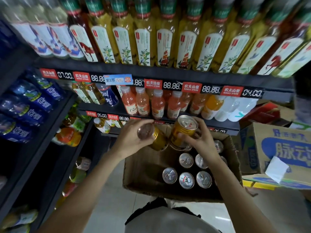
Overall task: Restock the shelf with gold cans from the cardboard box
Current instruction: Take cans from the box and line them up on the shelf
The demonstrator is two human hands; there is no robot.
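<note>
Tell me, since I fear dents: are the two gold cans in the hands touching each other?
Cannot tell. In the head view the left-hand can and right-hand can overlap low down, hiding any gap.

Open brown cardboard box on the floor, before the dark shelf; upright gold cans stand inside, silver tops up; two more gold cans are held above it, one tilted, one nearly upright.
</note>
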